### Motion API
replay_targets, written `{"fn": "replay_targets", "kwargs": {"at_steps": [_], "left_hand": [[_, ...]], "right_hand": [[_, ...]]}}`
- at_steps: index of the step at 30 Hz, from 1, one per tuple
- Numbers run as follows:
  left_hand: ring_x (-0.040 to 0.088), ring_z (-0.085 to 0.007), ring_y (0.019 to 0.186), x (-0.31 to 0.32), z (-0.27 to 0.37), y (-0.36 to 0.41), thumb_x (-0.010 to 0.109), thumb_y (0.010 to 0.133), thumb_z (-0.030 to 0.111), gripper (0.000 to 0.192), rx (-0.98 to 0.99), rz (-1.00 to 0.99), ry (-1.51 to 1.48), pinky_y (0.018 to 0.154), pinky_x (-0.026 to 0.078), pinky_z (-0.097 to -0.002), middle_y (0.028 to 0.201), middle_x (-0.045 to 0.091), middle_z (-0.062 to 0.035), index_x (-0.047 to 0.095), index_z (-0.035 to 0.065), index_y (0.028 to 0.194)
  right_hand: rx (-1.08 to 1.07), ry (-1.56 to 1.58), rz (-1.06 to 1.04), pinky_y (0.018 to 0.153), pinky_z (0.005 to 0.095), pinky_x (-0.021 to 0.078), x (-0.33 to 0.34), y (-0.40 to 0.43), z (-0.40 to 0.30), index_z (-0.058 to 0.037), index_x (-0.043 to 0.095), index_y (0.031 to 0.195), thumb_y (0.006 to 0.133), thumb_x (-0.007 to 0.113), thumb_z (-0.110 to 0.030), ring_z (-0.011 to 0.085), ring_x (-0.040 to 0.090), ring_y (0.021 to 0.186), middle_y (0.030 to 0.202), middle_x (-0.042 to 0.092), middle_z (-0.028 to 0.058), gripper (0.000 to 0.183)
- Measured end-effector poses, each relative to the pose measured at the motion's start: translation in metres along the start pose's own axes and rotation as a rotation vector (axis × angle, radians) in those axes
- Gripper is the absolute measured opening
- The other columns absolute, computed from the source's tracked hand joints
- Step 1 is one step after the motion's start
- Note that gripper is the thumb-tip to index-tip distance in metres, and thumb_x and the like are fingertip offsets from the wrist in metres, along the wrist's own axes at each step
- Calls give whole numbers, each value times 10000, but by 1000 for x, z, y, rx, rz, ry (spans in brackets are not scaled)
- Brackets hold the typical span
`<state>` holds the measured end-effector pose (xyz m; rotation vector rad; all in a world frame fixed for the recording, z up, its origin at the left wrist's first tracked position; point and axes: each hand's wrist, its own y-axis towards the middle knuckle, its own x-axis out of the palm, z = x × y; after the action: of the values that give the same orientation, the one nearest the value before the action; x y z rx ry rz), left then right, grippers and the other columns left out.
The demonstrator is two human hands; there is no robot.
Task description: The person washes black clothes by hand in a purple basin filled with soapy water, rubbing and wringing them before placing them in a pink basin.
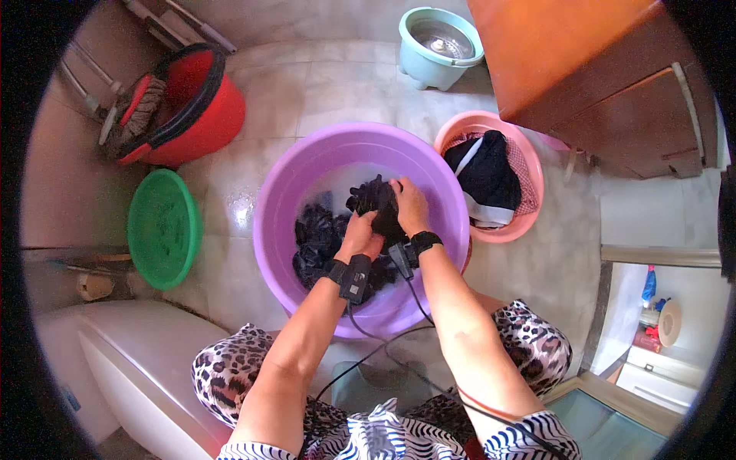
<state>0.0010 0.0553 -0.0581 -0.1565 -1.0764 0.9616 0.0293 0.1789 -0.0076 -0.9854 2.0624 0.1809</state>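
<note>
A large purple plastic basin stands on the tiled floor before me, with wet black cloth lying in its lower left part. Over the basin, bunched black fabric is gripped between my two hands. My left hand holds it from the lower left. My right hand has its right side, fingers curled over the top edge. Each wrist wears a black strap with a small device and a cable.
A pink basin with dark and white clothes touches the purple one's right side. Around stand a green basin, a red mop bucket, a pale teal spin bucket and a wooden cabinet. Cables cross near my knees.
</note>
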Motion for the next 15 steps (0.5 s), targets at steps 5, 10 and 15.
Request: {"fn": "replay_targets", "kwargs": {"at_steps": [5, 10, 15], "left_hand": [[618, -242, 845, -17, 37, -14, 426, 913, 127, 235, -56, 103, 126, 718, 514, -381, 949, 615, -119, 571, -5, 1043], [582, -218, 933, 30, 37, -32, 510, 902, 112, 180, 56, 176, 204, 783, 472, -345, 1021, 607, -106, 580, 13, 1036], [577, -158, 812, 31, 63, -8, 704, 811, 273, 381, 115, 187, 537, 694, 470, -267, 889, 622, -59, 551, 44, 1075]], "right_hand": [[-487, 237, 15, 820, 450, 436, 18, -51, -24, -96, 596, 1157, 924, 527, -334, 395, 547, 922, 963, 580, 207, 341], [-217, 229, 75, 748, 459, 442, 16, -50, -10, -44, 530, 985, 929, 522, -255, 395, 549, 872, 922, 565, 198, 219], [-93, -410, 9, 786, 507, 468, -4, -35, 80, -14, 530, 1083, 903, 518, -206, 442, 559, 943, 1100, 523, 248, 263]]}}
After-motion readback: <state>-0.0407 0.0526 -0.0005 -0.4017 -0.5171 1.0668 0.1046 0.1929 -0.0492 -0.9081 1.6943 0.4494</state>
